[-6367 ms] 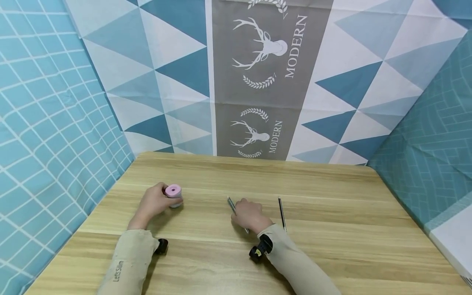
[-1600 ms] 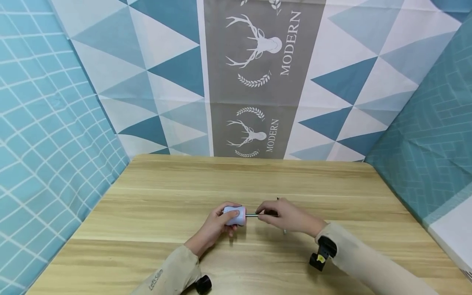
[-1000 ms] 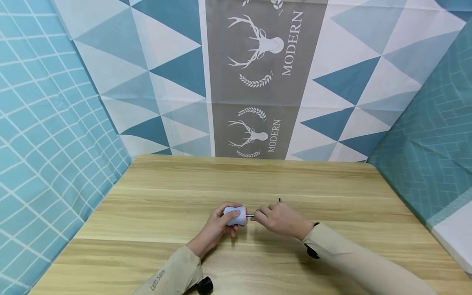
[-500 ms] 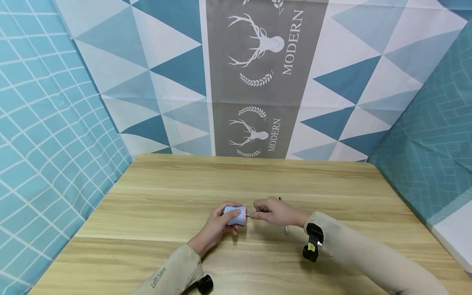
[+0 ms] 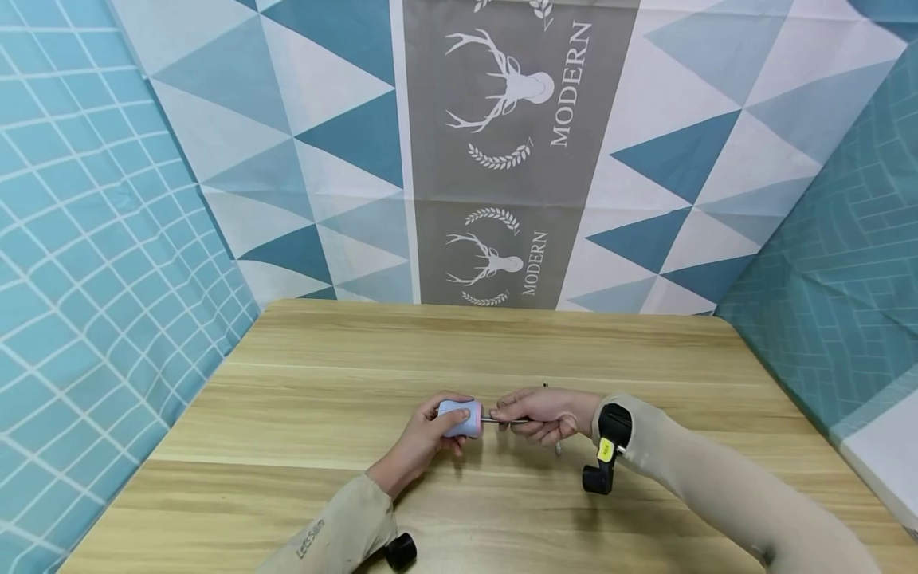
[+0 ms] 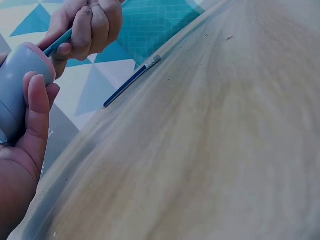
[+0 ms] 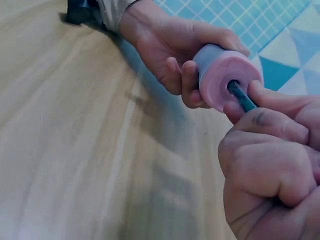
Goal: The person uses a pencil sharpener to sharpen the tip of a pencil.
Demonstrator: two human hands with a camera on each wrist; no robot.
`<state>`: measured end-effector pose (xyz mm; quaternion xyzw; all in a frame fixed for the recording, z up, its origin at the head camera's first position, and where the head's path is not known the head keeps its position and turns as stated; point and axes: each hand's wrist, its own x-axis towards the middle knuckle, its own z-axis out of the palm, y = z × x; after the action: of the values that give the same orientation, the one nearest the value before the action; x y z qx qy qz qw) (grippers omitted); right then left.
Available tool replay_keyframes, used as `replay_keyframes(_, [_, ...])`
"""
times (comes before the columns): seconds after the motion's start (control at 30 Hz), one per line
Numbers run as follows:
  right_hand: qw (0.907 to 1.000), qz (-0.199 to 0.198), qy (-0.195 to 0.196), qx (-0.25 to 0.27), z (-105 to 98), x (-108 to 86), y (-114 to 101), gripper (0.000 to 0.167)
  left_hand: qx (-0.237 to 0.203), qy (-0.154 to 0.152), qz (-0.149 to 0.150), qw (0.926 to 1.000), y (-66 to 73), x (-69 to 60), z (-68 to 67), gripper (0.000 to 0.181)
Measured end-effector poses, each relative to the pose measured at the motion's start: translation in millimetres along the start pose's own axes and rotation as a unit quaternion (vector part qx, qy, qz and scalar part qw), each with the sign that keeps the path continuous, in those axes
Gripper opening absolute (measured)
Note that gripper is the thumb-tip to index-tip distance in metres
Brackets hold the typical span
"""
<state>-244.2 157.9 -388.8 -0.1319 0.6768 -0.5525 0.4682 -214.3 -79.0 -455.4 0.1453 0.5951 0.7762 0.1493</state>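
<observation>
The right hand (image 5: 543,408) grips the pencil (image 7: 244,98), the left hand (image 5: 419,440) the sharpener (image 7: 217,82) just beyond; tilting might snap the tip.

Makeshift booth (image 5: 107,199) — patterned hangings (image 5: 344,135), wooden table (image 5: 358,343)

The sharpener (image 7: 220,77) looks like smooth, matt plastic, the held pencil (image 7: 242,97) glossy and painted; a second pencil (image 6: 129,84) bears a metallic-looking end; the tabletop (image 5: 430,351) shows smooth wood grain with a faint sheen, the backdrop (image 5: 502,179) matt, creased cloth, the right sleeve (image 5: 703,470) soft, matt fabric
</observation>
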Motion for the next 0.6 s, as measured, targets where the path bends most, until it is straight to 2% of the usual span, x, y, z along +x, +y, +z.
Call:
replay_keyframes(0.1, [0.9963,-0.030,0.044,-0.067,2.8,-3.1,1.3,0.031,0.003,0.002,-0.006,1.0000,-0.8,0.7,0.7,0.035])
replay_keyframes(0.13, [0.9911,-0.049,0.065,-0.105,4.5,-5.0,1.0,0.032,0.004,-0.001,-0.007,1.0000,-0.7,0.6,0.4,0.038])
replay_keyframes(0.17, [0.9822,-0.074,0.085,-0.150,6.2,-7.0,0.8,0.032,0.004,-0.005,-0.007,1.0000,-0.9,0.5,-0.2,0.040])
replay_keyframes(0.2, [0.9683,-0.104,0.105,-0.201,7.5,-9.1,0.7,0.030,0.004,-0.007,-0.008,0.9999,-1.0,0.5,-0.7,0.040])
replay_keyframes(0.23, [0.9476,-0.137,0.126,-0.260,9.0,-11.9,0.1,0.029,0.002,-0.010,-0.008,0.9999,-1.1,0.5,-1.3,0.039])
replay_keyframes(0.27, [0.9199,-0.171,0.144,-0.322,10.1,-15.1,0.2,0.026,0.001,-0.012,-0.007,0.9999,-1.1,0.6,-1.6,0.039])
replay_keyframes(0.3, [0.8849,-0.208,0.162,-0.384,10.8,-18.2,0.6,0.021,-0.002,-0.013,-0.007,0.9999,-0.9,0.7,-1.9,0.038])
replay_keyframes(0.33, [0.8404,-0.246,0.178,-0.449,10.9,-20.7,1.2,0.019,-0.005,-0.012,-0.008,0.9999,-0.5,0.9,-2.0,0.037])
replay_keyframes(0.37, [0.7867,-0.278,0.192,-0.517,10.2,-22.2,2.9,0.020,-0.008,-0.009,-0.009,0.9999,-0.5,1.4,-2.0,0.036])
replay_keyframes(0.4, [0.7262,-0.306,0.204,-0.581,9.5,-23.4,4.7,0.021,-0.011,-0.006,-0.012,0.9999,-0.2,1.9,-1.8,0.036])
replay_keyframes(0.47, [0.5872,-0.345,0.222,-0.698,7.4,-24.9,9.3,0.020,-0.017,-0.003,-0.015,0.9997,0.6,2.3,-1.0,0.038])
replay_keyframes(0.53, [0.4491,-0.374,0.236,-0.777,4.4,-24.0,14.4,0.022,-0.024,-0.002,-0.017,0.9996,1.5,2.2,-0.1,0.041])
replay_keyframes(0.57, [0.3918,-0.385,0.240,-0.800,3.2,-23.1,16.5,0.029,-0.025,-0.004,-0.017,0.9995,1.7,2.1,0.4,0.042])
replay_keyframes(0.6, [0.3459,-0.395,0.246,-0.815,2.1,-22.1,18.5,0.035,-0.026,-0.006,-0.017,0.9995,2.0,2.1,0.9,0.042])
